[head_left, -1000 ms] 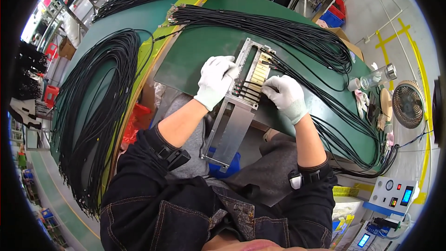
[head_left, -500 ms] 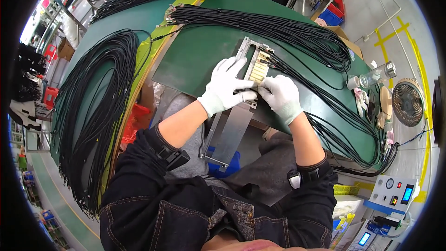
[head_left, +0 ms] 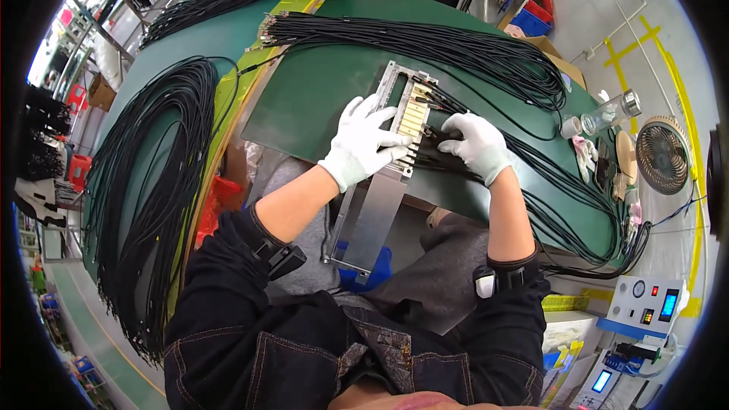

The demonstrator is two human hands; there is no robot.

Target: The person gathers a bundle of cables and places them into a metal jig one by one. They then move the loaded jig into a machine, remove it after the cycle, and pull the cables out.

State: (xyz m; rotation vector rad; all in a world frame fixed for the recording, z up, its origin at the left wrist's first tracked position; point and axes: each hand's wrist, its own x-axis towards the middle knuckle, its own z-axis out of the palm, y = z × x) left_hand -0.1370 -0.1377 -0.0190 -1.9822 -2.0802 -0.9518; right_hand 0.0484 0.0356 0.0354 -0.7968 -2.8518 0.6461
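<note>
A metal fixture (head_left: 382, 193) with a row of pale yellow slots (head_left: 413, 120) lies tilted across the near edge of the green table. Several black cables (head_left: 463, 100) run into its far slots from the right. My white-gloved left hand (head_left: 360, 146) rests on the fixture's left side, fingers spread, the index finger and thumb reaching across toward the lower slots. To the right of the fixture, my gloved right hand (head_left: 480, 147) hovers over the black cables, fingers loosely bent. A gap shows between its thumb and index finger, and I see nothing held there.
Large black cable bundles lie at the left (head_left: 144, 175), along the back (head_left: 418, 42) and far left (head_left: 228, 0). A glass jar (head_left: 607, 115), a small fan (head_left: 664, 153) and spare gloves (head_left: 585, 156) stand at the right. A control box (head_left: 644, 305) sits lower right.
My right hand has drawn back to the right from the fixture's lower slots, its fingers parting from there. My left hand stays on the fixture. The view has shifted slightly.
</note>
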